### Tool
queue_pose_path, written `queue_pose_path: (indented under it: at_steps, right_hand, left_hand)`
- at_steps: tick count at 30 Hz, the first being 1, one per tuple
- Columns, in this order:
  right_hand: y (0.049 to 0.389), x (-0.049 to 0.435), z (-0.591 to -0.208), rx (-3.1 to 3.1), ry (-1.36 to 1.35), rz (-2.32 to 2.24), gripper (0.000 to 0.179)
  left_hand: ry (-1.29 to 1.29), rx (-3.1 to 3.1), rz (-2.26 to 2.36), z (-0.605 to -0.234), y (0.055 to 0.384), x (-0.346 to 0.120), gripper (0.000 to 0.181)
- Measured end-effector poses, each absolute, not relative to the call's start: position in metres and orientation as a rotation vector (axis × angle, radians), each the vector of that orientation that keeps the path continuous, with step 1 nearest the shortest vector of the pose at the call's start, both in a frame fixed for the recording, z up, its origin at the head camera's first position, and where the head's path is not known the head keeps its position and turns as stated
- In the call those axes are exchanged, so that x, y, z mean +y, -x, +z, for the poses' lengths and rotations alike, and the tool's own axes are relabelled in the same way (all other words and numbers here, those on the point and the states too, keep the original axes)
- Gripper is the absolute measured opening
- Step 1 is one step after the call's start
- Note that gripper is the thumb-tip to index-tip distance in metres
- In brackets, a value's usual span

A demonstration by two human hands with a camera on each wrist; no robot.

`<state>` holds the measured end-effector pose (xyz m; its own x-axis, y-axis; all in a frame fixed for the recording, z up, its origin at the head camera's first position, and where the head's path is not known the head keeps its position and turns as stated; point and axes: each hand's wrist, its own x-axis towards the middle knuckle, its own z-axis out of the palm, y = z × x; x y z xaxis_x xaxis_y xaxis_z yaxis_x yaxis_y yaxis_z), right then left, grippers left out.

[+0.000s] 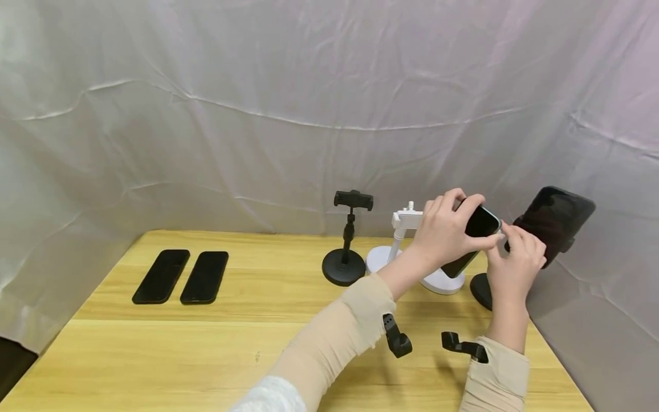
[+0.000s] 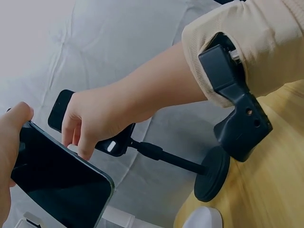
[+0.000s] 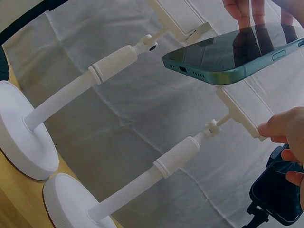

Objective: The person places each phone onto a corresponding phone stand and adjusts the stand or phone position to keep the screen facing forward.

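My left hand (image 1: 445, 229) grips a dark-screened phone (image 1: 482, 222) with a green edge, thumb and fingers on opposite sides. In the right wrist view the phone (image 3: 213, 57) is tilted above the clamp (image 3: 249, 102) of the right-hand white phone stand (image 3: 178, 154). My right hand (image 1: 517, 263) is at the phone's right side. Its thumb and fingertips pinch the lower end of that clamp in the right wrist view. Behind the right hand, a black phone (image 1: 558, 217) sits tilted in a black stand (image 1: 481, 292).
Left of the hands stand another white phone stand (image 1: 377, 258) and a black stand (image 1: 343, 268) with a bare holder. Two black phones (image 1: 161, 277) lie side by side on the wooden table (image 1: 154, 355) at the left. Grey cloth (image 1: 231, 143) hangs behind.
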<state>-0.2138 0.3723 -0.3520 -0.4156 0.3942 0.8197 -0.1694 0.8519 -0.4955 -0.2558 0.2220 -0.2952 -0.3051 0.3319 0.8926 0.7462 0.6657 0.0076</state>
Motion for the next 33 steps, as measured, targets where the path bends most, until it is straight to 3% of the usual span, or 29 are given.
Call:
queue_pose_path:
  at_steps: [11,24,33]
  right_hand:
    - [0.214,0.374,-0.353,-1.935,0.193,0.605,0.021]
    - [0.213,0.375,-0.353,-1.957,0.199,0.620,0.029]
    - [0.213,0.375,-0.353,-1.953,0.203,0.630,0.025]
  left_hand:
    - [0.870,-1.924,-0.516,-0.282,0.259,0.231,0.065]
    - [0.904,-1.960,-0.547,-0.276,0.266,0.240,0.066]
    - [0.929,-1.997,-0.627,-0.278,0.270,0.247,0.066]
